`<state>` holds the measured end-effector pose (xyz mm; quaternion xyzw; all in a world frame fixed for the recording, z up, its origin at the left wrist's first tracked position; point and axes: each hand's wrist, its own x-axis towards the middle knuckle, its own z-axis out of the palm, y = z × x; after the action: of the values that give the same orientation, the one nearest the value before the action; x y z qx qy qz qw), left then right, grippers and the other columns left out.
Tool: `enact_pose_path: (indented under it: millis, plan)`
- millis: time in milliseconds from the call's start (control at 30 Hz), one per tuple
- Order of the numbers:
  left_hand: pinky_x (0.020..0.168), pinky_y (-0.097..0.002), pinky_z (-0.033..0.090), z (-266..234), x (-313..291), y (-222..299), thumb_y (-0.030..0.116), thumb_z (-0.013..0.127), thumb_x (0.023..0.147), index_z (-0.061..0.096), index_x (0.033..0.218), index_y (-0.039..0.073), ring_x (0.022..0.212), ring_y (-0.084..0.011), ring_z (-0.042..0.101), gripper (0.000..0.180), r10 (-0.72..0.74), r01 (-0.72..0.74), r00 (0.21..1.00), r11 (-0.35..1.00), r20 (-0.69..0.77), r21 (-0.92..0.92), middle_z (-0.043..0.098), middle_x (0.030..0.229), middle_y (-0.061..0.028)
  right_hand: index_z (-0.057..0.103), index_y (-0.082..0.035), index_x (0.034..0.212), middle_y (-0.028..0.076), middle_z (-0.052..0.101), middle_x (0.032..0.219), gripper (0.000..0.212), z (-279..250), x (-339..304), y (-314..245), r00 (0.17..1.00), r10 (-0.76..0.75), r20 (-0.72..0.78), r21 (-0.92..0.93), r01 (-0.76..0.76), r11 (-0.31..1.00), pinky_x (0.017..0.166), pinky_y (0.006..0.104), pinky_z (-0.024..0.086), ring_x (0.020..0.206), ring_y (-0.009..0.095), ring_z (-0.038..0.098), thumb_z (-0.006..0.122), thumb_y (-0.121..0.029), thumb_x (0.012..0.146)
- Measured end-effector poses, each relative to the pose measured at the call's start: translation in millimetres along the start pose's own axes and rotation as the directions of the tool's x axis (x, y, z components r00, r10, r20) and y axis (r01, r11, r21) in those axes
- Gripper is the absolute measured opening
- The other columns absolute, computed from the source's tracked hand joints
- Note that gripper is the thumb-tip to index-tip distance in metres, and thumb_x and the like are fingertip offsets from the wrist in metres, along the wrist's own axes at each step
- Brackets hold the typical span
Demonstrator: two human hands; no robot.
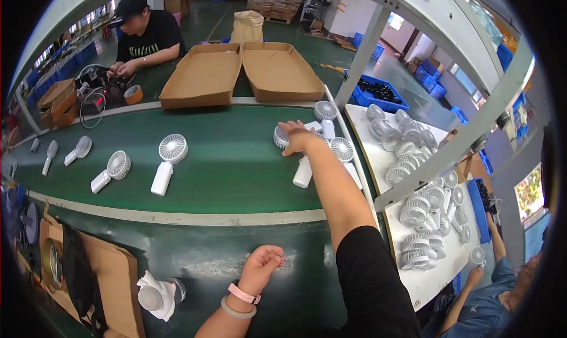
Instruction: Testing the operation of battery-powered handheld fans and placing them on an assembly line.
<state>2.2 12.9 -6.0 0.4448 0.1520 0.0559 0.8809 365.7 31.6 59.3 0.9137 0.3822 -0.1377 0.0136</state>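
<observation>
My right hand [297, 138] stretches across the green conveyor belt [230, 155] with its fingers spread over a white handheld fan [280, 137]. I cannot tell whether it touches the fan. Around that hand lie several more white handheld fans, one with its round head [341, 149] just right of my wrist, another [325, 110] farther back. My left hand [266, 262] rests above the green bench top on the near side, fingers curled in and nothing visible in them. Farther left on the belt lie a fan [172, 152] and several others.
Two cardboard trays [195, 78] stand beyond the belt. A white table [416, 285] at right bears many fans, with blue bins [384, 101] beside it. A wrapped jar [155, 296] stands near my left arm. Co-workers sit far left [150, 36] and right [493, 302]. A metal post [363, 48] rises at right.
</observation>
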Motion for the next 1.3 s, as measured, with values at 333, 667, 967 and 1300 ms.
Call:
enact_pose_path:
  millis: [333,667,967,1300]
  plan:
    - [0.077,-0.0276,0.047,-3.8,-2.5,4.5,-0.001,0.054,0.082,0.052,0.105,0.002,0.085,-0.0144,0.057,0.023,-0.002,0.002,1.0,0.99,0.0,-0.14,0.058,0.096,-0.0062,0.03,-0.009,0.134,0.017,0.044,0.124,0.093,-20.7,-122.8,-56.6,0.792,-0.232,-0.564,0.505,0.554,0.662,0.101,0.0369,0.029,0.12,0.029,0.039,0.078,-0.028,0.057]
    - [0.078,-0.0473,0.05,-15.0,-8.2,16.2,0.052,0.057,0.079,0.026,0.134,0.001,0.103,-0.0382,0.054,0.082,-0.059,0.519,0.693,0.732,0.718,-0.441,0.04,0.126,-0.0282,0.028,-0.007,0.132,0.021,0.049,0.118,0.106,66.6,-244.0,-57.4,0.887,-0.393,-0.243,0.782,-0.061,-0.62,0.096,0.0454,0.038,0.11,0.034,0.05,0.079,-0.054,0.052]
    - [0.063,-0.031,0.05,-1.5,-9.7,13.6,0.008,0.062,0.077,0.036,0.125,0.007,0.076,-0.0188,0.059,0.055,-0.066,0.167,0.956,0.924,0.286,-0.344,0.056,0.095,-0.0115,0.044,-0.006,0.126,0.01,0.049,0.111,0.048,89.4,-192.9,-32.2,0.961,-0.009,-0.276,0.959,0.276,0.07,0.085,0.0373,0.042,0.099,0.024,0.052,0.055,-0.031,0.087]
    - [0.06,-0.0342,0.046,-8.4,-2.9,3.3,0.06,0.017,0.088,0.037,0.128,0.011,0.069,-0.0215,0.055,0.066,-0.063,0.133,0.984,0.881,0.167,-0.453,0.057,0.089,-0.013,0.066,-0.01,0.09,0.019,0.049,0.105,0.028,82.0,-115.7,-47.6,0.857,0.194,-0.477,0.051,-0.193,0.98,0.068,0.0426,0.05,0.078,0.034,0.06,0.062,-0.034,0.077]
